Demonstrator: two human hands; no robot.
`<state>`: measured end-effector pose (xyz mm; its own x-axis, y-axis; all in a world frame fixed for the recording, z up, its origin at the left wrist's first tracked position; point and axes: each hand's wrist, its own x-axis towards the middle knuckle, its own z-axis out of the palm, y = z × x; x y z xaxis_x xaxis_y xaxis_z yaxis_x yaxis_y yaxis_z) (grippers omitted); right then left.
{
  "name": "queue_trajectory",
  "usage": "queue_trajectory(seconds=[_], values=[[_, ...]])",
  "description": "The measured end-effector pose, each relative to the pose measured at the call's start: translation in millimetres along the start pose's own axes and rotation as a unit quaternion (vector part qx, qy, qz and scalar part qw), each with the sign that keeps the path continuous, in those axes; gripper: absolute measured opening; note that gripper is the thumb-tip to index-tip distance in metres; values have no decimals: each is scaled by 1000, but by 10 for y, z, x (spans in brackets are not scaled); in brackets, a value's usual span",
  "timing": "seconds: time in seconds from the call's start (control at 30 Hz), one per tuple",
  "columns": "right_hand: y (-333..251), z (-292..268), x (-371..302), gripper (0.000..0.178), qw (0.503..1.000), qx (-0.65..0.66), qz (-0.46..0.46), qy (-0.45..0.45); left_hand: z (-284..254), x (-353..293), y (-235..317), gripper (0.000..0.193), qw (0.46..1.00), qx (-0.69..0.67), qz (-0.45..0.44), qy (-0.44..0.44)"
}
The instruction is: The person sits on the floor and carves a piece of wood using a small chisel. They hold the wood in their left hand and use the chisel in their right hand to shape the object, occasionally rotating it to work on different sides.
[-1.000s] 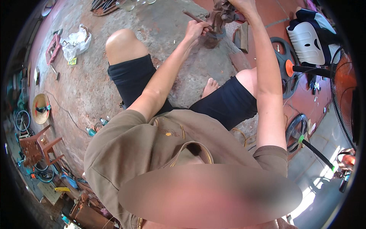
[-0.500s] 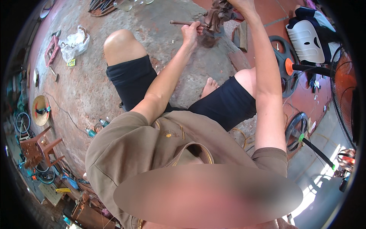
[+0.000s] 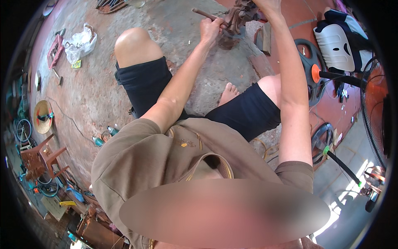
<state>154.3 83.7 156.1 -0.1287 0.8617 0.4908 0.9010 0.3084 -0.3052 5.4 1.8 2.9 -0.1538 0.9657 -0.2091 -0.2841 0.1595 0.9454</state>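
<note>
The carving (image 3: 237, 18), brown and deeply folded, is just right of the left hand's fingers, its top running to the upper edge. The tool (image 3: 203, 13), a brown stick, passes through the left hand (image 3: 210, 29), whose fingers are curled round it in a grip. 1 end juts out left of these fingers; the other points right, at the carving, and whether its tip touches cannot be told. The right hand (image 3: 267, 4) is by the carving's upper part, well right of the left fingers. It is cut by the upper edge, so I cannot tell whether its fingers are open or closed.

Right of the left fingers, past the carving, lies a block (image 3: 264, 39). Rough grey ground (image 3: 174, 25) spreads below and left of them. From the left fingers toward the body come a bare foot (image 3: 229, 92) and dark shorts (image 3: 145, 83), with the left knee (image 3: 137, 43) nearer on the left.

Well left of the left fingers are a bundle of rods (image 3: 111, 5), a white bag (image 3: 81, 43), a pink basket (image 3: 55, 52) and, farther back, a straw hat (image 3: 40, 112) and a chair (image 3: 54, 155). Well right of both hands' fingers are a white case (image 3: 335, 47) and a fan (image 3: 373, 99).
</note>
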Motion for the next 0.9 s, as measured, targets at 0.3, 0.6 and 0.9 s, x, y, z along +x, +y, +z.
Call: queue_trajectory(seconds=[0.3,0.6,0.9], values=[[29,7,-4,23,1000,9,-11,9,-162,-72,-248,19,998,-29,-56,21],[9,-14,-43,22,1000,13,-4,13,44,-118,-312,13,988,-139,-48,39],[-20,-32,-37,21,1000,11,-9,11,18,-179,-294,13,991,-123,-56,19]])
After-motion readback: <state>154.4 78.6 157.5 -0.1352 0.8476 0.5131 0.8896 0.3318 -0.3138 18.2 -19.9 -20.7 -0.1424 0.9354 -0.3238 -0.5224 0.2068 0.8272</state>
